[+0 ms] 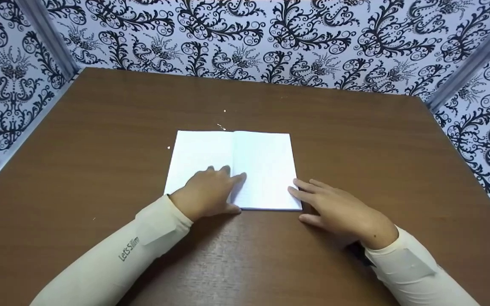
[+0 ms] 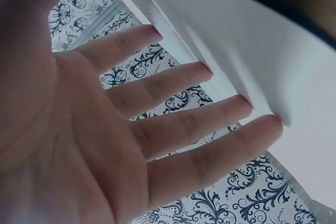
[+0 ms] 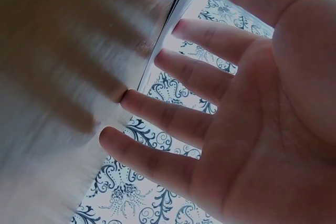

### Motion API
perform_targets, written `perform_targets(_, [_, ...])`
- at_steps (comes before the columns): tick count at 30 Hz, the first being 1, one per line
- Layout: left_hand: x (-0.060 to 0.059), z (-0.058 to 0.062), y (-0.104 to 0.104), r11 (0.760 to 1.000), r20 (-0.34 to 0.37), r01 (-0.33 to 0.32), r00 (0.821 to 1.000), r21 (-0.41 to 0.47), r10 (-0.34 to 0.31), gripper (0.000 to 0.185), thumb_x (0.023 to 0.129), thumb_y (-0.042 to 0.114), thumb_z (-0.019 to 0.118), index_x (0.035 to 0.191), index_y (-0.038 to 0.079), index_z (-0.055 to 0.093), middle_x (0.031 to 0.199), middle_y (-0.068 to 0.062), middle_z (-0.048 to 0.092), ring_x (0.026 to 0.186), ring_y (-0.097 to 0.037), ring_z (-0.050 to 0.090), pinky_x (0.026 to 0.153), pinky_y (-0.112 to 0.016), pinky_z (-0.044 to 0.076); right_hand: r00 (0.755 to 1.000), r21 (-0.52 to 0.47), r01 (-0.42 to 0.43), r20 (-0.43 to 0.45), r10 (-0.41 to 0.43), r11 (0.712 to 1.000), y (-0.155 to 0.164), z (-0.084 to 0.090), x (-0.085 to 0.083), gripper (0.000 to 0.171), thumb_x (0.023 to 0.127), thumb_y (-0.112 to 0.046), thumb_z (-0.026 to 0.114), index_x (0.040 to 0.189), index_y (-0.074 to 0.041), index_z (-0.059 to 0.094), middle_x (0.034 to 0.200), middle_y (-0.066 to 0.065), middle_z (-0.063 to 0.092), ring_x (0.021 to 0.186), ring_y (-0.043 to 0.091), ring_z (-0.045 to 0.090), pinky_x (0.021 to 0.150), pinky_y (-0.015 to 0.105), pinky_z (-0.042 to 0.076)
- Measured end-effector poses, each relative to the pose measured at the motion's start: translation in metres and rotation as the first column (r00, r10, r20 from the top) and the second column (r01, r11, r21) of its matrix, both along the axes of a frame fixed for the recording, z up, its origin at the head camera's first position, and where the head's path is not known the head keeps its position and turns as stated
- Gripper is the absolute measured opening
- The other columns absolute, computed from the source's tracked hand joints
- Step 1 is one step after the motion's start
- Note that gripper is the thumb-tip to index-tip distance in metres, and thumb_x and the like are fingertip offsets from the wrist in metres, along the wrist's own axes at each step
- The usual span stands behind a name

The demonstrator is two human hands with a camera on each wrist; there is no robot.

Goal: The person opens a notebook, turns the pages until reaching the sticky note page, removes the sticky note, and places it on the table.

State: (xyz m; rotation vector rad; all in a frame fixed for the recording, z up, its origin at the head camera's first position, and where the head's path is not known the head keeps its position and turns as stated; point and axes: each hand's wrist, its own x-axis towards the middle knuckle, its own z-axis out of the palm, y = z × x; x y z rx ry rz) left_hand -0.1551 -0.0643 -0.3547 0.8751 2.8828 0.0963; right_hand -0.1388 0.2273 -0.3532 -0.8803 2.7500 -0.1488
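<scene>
See a white notebook (image 1: 266, 170) lying opened flat near the middle of the brown table (image 1: 355, 127). Find the left hand (image 1: 209, 193) with extended fingers, touching the notebook around its central fold, with the thumb at the near edge. Find the right hand (image 1: 343, 212) with straight, spread fingers at the right edge of the notebook; cannot tell for sure about contact with the paper there. Notice white specks (image 1: 224, 111) near the notebook, cream sleeves (image 1: 96, 267), and a wall (image 1: 228, 42) with black scroll pattern.
</scene>
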Motion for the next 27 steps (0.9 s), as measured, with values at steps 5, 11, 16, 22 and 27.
perform_targets(5, [-0.003, -0.001, -0.001, 0.999, 0.008, 0.025, 1.0, 0.022, -0.025, 0.077, 0.082, 0.048, 0.079, 0.145, 0.013, 0.052, 0.133, -0.021, 0.061, 0.108, -0.042, 0.064, 0.09, -0.054, 0.054, 1.0, 0.001, -0.011, -0.021, 0.011, 1.0, 0.0, 0.0, 0.0, 0.06, 0.096, -0.031, 0.066, 0.149, -0.012, 0.047, 0.158, 0.014, 0.041, 0.141, 0.046, 0.041, 0.108, 0.062, 0.039])
perform_targets(11, [-0.004, 0.0, -0.001, 1.0, 0.045, 0.014, 0.999, 0.016, -0.015, 0.078, 0.083, 0.049, 0.078, 0.148, 0.016, 0.05, 0.145, -0.021, 0.054, 0.121, -0.047, 0.059, 0.099, -0.056, 0.05, 0.997, -0.005, -0.029, -0.07, 0.029, 1.0, -0.002, 0.001, 0.0, 0.055, 0.095, -0.031, 0.067, 0.143, -0.008, 0.054, 0.152, 0.016, 0.048, 0.136, 0.041, 0.049, 0.107, 0.058, 0.042])
perform_targets(16, [-0.001, 0.002, 0.002, 0.999, 0.055, 0.032, 0.998, 0.029, -0.033, 0.075, 0.082, 0.047, 0.079, 0.146, 0.017, 0.053, 0.144, -0.021, 0.055, 0.124, -0.046, 0.058, 0.105, -0.056, 0.046, 0.992, -0.015, -0.021, -0.129, 0.019, 1.0, -0.004, 0.004, 0.002, 0.046, 0.093, -0.028, 0.071, 0.133, -0.005, 0.064, 0.142, 0.015, 0.059, 0.126, 0.037, 0.058, 0.101, 0.054, 0.048])
perform_targets(22, [0.004, 0.002, 0.006, 0.999, 0.017, 0.032, 0.999, 0.021, -0.033, 0.074, 0.08, 0.046, 0.082, 0.142, 0.017, 0.056, 0.133, -0.019, 0.061, 0.109, -0.043, 0.064, 0.089, -0.054, 0.054, 0.989, -0.015, -0.009, -0.145, 0.007, 1.0, -0.007, 0.005, 0.002, 0.047, 0.086, -0.031, 0.078, 0.125, -0.006, 0.069, 0.134, 0.015, 0.063, 0.122, 0.036, 0.06, 0.098, 0.053, 0.05])
perform_targets(27, [0.01, -0.002, 0.011, 0.999, -0.051, 0.019, 0.998, -0.031, -0.021, 0.078, 0.083, 0.056, 0.074, 0.146, 0.017, 0.051, 0.13, -0.021, 0.06, 0.106, -0.046, 0.064, 0.075, -0.055, 0.057, 0.99, -0.032, -0.007, -0.138, 0.003, 0.999, -0.007, 0.003, 0.0, 0.047, 0.084, -0.03, 0.08, 0.123, -0.007, 0.069, 0.131, 0.015, 0.063, 0.12, 0.034, 0.061, 0.097, 0.052, 0.051])
